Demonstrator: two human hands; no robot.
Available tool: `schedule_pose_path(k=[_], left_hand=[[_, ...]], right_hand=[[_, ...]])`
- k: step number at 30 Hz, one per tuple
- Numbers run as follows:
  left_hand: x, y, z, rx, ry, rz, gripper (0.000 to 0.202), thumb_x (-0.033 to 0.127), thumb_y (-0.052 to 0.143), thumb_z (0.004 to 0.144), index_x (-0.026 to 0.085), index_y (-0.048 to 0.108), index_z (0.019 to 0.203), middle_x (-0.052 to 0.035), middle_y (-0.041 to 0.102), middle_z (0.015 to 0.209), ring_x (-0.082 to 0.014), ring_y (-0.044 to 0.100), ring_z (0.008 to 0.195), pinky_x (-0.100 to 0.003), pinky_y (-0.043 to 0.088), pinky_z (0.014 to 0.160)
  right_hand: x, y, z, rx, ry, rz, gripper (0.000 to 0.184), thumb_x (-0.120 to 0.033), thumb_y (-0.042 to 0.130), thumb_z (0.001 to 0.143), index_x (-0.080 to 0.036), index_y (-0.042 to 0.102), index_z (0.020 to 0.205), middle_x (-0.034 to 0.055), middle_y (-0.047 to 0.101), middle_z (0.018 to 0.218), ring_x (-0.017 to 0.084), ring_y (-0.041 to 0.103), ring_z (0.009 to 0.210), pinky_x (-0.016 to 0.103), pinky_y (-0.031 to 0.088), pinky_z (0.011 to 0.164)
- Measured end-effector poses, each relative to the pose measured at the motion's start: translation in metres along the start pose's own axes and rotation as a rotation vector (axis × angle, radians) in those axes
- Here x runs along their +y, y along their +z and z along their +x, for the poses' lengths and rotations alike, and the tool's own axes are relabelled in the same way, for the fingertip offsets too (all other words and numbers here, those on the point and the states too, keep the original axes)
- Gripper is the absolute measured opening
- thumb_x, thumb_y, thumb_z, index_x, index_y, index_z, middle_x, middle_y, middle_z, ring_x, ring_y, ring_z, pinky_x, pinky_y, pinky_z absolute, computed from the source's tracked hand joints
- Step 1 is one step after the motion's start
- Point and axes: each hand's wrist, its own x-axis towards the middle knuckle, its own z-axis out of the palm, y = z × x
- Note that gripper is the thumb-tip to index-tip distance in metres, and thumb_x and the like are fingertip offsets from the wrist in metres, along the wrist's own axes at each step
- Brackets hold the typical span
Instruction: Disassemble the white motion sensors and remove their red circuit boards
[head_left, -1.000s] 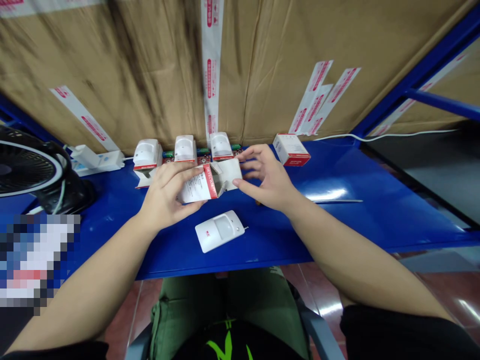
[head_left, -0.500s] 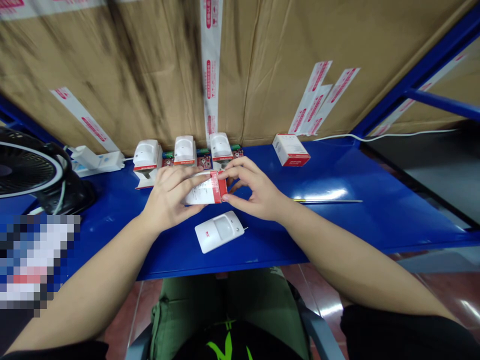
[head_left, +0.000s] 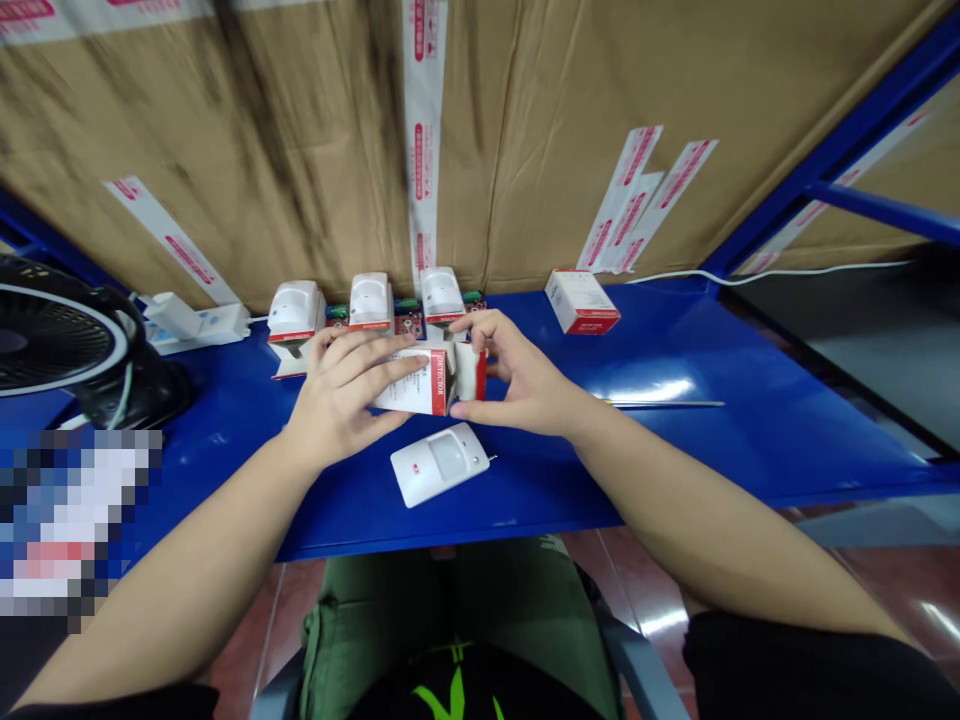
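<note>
My left hand (head_left: 341, 390) is closed around a small white-and-red detector box (head_left: 414, 388), holding it on its side just above the blue table. The box's right end is open, its end flap (head_left: 470, 372) folded outward. At that end, my right hand (head_left: 517, 378) curls its fingers over the flap, with the thumb at the box's lower edge. A white motion detector (head_left: 439, 465) with a short antenna lies in front of the hands, lens side up. Whether anything is inside the box I cannot tell.
Behind the hands stand three open boxes with white detectors (head_left: 369, 298) on them, alongside green-and-red items. A closed box (head_left: 583, 302) stands back right, and a thin screwdriver (head_left: 664, 404) lies on the blue table (head_left: 750, 440). To the left are a black fan (head_left: 60, 335) and a power strip (head_left: 199, 325).
The box's end flap has swung outward, opening its right end. My right hand has shifted slightly with the flap; my left hand still holds the box, and the detector has stayed put.
</note>
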Motion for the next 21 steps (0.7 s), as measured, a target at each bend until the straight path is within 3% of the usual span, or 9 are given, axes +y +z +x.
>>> schedule_pose_path(k=[3,5,8,11,14,17,21], left_hand=[[-0.001,0.001,0.0,-0.015,0.011,-0.053,0.048,0.042,0.079,0.1,0.033,0.071,0.146,-0.0124,0.076,0.147,-0.0354,0.07,0.13,-0.057,0.05,0.115],[-0.002,0.002,0.0,-0.059,0.012,-0.097,0.049,0.044,0.079,0.1,0.032,0.071,0.147,-0.0132,0.075,0.148,-0.036,0.069,0.133,-0.057,0.053,0.114],[-0.002,0.003,0.0,-0.051,0.014,-0.106,0.048,0.046,0.083,0.098,0.033,0.072,0.143,-0.0131,0.074,0.145,-0.0365,0.07,0.131,-0.057,0.054,0.113],[-0.001,0.002,-0.001,0.072,-0.009,-0.044,0.053,0.05,0.087,0.094,0.032,0.069,0.14,-0.0137,0.071,0.144,-0.0374,0.069,0.13,-0.058,0.055,0.112],[-0.002,0.0,-0.001,0.181,-0.084,0.012,0.053,0.045,0.088,0.091,0.031,0.066,0.138,-0.0131,0.07,0.138,-0.0369,0.068,0.128,-0.058,0.054,0.111],[-0.003,-0.001,0.0,0.184,-0.148,0.01,0.047,0.037,0.083,0.092,0.029,0.067,0.135,-0.0117,0.07,0.128,-0.0355,0.068,0.122,-0.057,0.053,0.11],[-0.003,-0.001,0.002,0.125,-0.168,-0.019,0.032,0.035,0.076,0.096,0.027,0.071,0.127,-0.0107,0.071,0.121,-0.0329,0.068,0.116,-0.054,0.054,0.106]], right_hand=[[0.003,-0.002,0.0,-0.019,-0.127,-0.126,0.063,-0.042,0.099,0.077,-0.029,0.049,0.114,0.0122,0.062,0.142,0.033,0.064,0.134,0.053,0.062,0.105],[0.004,0.001,0.0,-0.054,-0.227,-0.224,0.065,-0.04,0.098,0.08,-0.03,0.055,0.128,0.0121,0.064,0.143,0.034,0.062,0.139,0.058,0.056,0.116],[0.002,0.002,-0.002,-0.051,-0.318,-0.358,0.054,-0.029,0.082,0.094,-0.033,0.061,0.143,0.0109,0.063,0.141,0.031,0.066,0.134,0.054,0.058,0.114],[-0.006,-0.014,-0.004,0.027,-0.337,-0.471,0.046,-0.032,0.08,0.094,-0.032,0.068,0.138,0.011,0.065,0.137,0.031,0.069,0.126,0.051,0.062,0.105],[-0.009,-0.048,-0.008,0.224,-0.178,-0.629,0.048,-0.04,0.084,0.088,-0.031,0.07,0.133,0.0105,0.068,0.125,0.035,0.068,0.119,0.058,0.061,0.104],[0.001,-0.08,-0.011,0.432,0.08,-0.797,0.046,-0.042,0.082,0.089,-0.028,0.069,0.131,0.0128,0.067,0.118,0.038,0.066,0.114,0.063,0.059,0.103],[0.026,-0.086,-0.013,0.479,0.382,-1.009,0.045,-0.044,0.081,0.087,-0.021,0.069,0.124,0.0179,0.066,0.114,0.044,0.062,0.115,0.067,0.056,0.103]])
